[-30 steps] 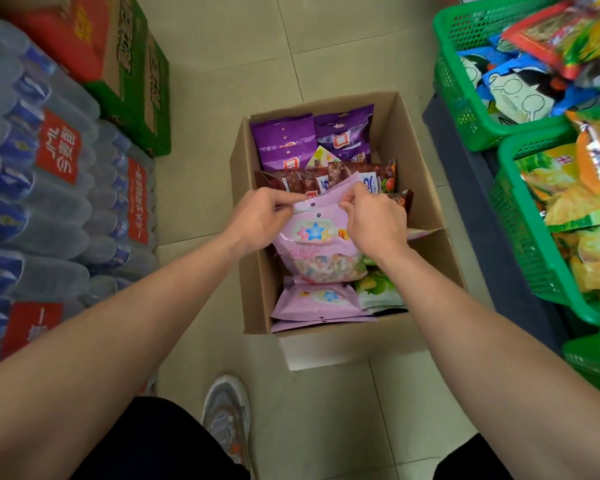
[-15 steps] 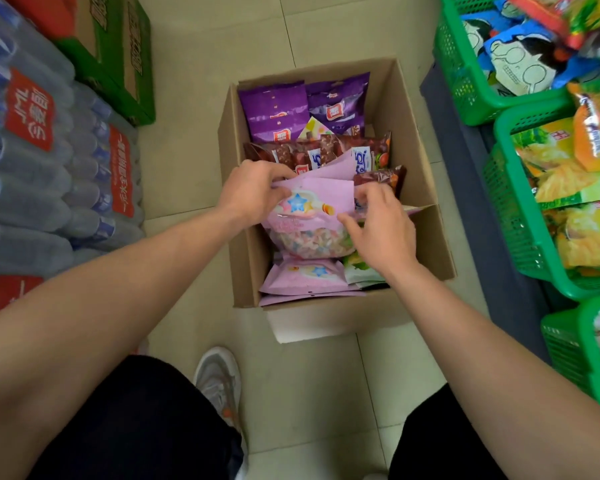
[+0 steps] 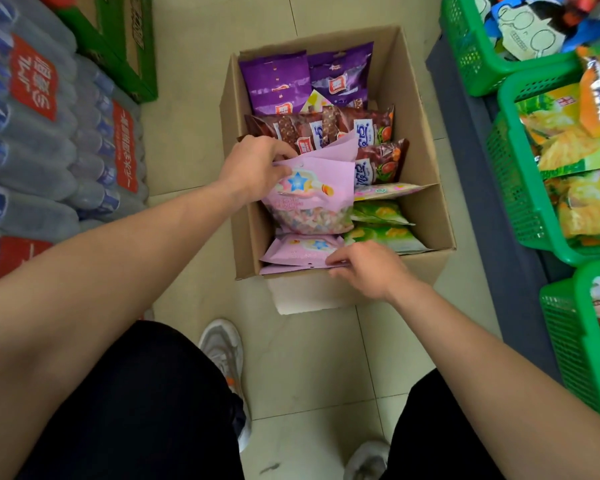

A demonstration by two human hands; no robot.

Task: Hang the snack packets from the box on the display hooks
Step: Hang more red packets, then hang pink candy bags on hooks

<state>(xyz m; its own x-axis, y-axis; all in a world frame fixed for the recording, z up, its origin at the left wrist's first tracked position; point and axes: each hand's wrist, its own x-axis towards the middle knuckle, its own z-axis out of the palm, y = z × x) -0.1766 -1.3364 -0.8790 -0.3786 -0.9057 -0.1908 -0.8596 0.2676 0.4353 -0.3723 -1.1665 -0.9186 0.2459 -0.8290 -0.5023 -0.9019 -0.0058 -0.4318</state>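
An open cardboard box (image 3: 420,109) stands on the tiled floor, filled with snack packets. My left hand (image 3: 253,168) grips the top edge of a pink star-printed packet (image 3: 312,199), lifted upright over the box. My right hand (image 3: 368,268) rests at the box's near edge, fingertips on the top of another pink packet (image 3: 302,249) lying flat there. Purple packets (image 3: 278,81) sit at the far end, brown ones (image 3: 329,128) in the middle, green ones (image 3: 381,233) at the near right. No display hooks are in view.
Shrink-wrapped water bottle packs (image 3: 49,140) are stacked at the left, with a red and green carton (image 3: 125,46) behind them. Green plastic baskets (image 3: 513,188) full of snack bags line the right on a dark shelf. My feet stand just before the box.
My right hand let go of the raised pink packet and moved down to the flat pink packet at the box's near edge. My left hand still holds the raised packet.
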